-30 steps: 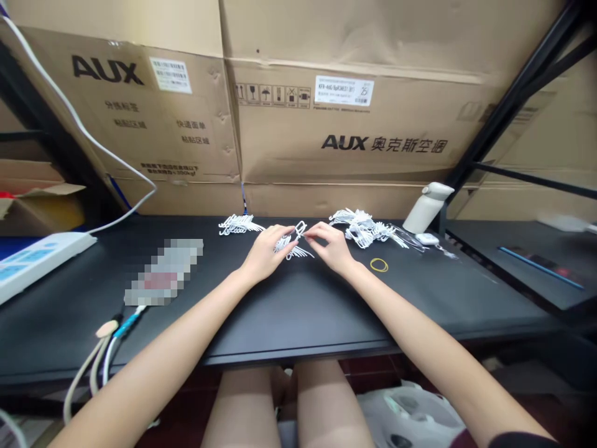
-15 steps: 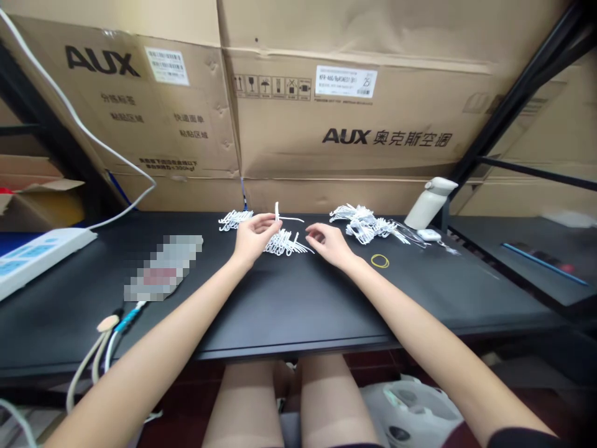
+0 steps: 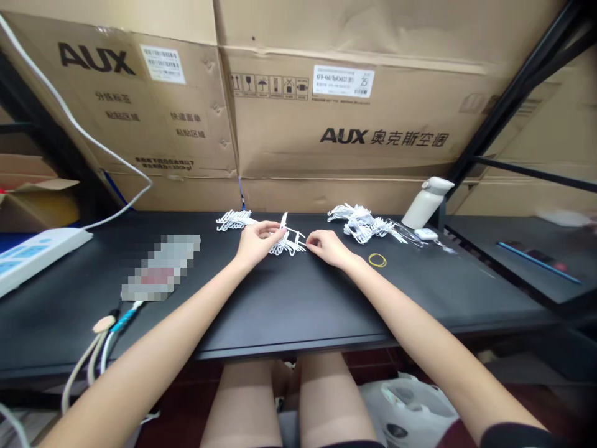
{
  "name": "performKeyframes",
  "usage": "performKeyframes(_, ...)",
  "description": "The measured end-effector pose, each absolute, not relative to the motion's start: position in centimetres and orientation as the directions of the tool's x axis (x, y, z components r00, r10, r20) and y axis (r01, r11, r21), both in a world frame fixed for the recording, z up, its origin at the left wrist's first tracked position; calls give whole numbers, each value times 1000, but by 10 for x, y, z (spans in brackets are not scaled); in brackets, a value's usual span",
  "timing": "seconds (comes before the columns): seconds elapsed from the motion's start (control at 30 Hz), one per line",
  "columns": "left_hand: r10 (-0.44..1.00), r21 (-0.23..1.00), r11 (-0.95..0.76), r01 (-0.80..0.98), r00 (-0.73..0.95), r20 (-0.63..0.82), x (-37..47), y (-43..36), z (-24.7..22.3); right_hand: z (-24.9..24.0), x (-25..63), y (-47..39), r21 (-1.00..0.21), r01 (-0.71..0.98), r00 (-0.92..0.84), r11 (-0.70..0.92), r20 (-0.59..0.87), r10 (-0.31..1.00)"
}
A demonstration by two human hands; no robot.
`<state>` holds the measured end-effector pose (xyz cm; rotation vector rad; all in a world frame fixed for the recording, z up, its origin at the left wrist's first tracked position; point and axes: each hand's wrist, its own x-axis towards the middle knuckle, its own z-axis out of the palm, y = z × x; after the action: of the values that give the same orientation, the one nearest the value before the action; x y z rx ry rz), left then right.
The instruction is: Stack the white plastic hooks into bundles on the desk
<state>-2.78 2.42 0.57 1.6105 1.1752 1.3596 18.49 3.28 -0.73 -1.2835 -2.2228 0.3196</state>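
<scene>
Head view: the person's two hands are working above a black surface (image 3: pixel 280 305), and they are staying apart from each other, with white wire-like pieces lying between them. The left hand (image 3: pixel 253 246) is pinching a slim white piece (image 3: pixel 283 220) between thumb and fingers, and that piece is standing roughly upright at the fingertips. Just below it, a cluster of white hooks (image 3: pixel 284 247) is lying on the surface, partly hidden by the left hand. The right hand (image 3: pixel 329 249) is curling its thumb and forefinger together at the ends of the thin white strands; whether it is gripping one, I cannot tell.

Beyond the left hand, a second bunch of white hooks (image 3: pixel 233 219) is resting near the back edge. To the right, a larger tangled heap of white pieces (image 3: pixel 361 223) is lying past the right hand, with a yellow band (image 3: pixel 377 260) sitting in front of it. A pale bottle (image 3: pixel 423 204) is standing behind a small white case (image 3: pixel 426 234). On the left, a blurred-out object (image 3: pixel 163 266) is lying by a power strip (image 3: pixel 41 256), and printed cardboard (image 3: pixel 280 137) is rising behind everything.
</scene>
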Motion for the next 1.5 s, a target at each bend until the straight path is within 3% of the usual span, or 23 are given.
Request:
performKeyframes(0.3, 939, 912, -343, 225, 45, 342, -28, 25, 6, -3, 204, 39, -410, 851, -226, 329, 280, 933)
performKeyframes(0.4, 922, 880, -382, 283, 51, 384, -29, 25, 5, 1, 211, 43, -531, 801, -107, 276, 326, 939)
performKeyframes(0.5, 907, 848, -414, 332, 73, 415, -30, 25, 3, 8, 210, 43, -747, 591, -19, 305, 365, 931)
performKeyframes(0.63, 905, 839, -419, 347, 88, 416, -30, 25, 2, 13, 199, 37, -847, 364, -92, 388, 382, 920)
performKeyframes(1.07, 905, 878, -420, 228, 178, 387, -27, 21, 6, 11, 183, 24, -797, 390, -266, 462, 383, 885)
performKeyframes(1.27, 936, 942, -322, 97, 182, 301, -26, 22, 6, 11, 182, 25, -852, 342, -250, 397, 325, 912)
performKeyframes(1.5, 953, 953, -282, 107, 148, 265, -25, 18, 14, 16, 180, 21, -898, 297, -228, 325, 263, 937)
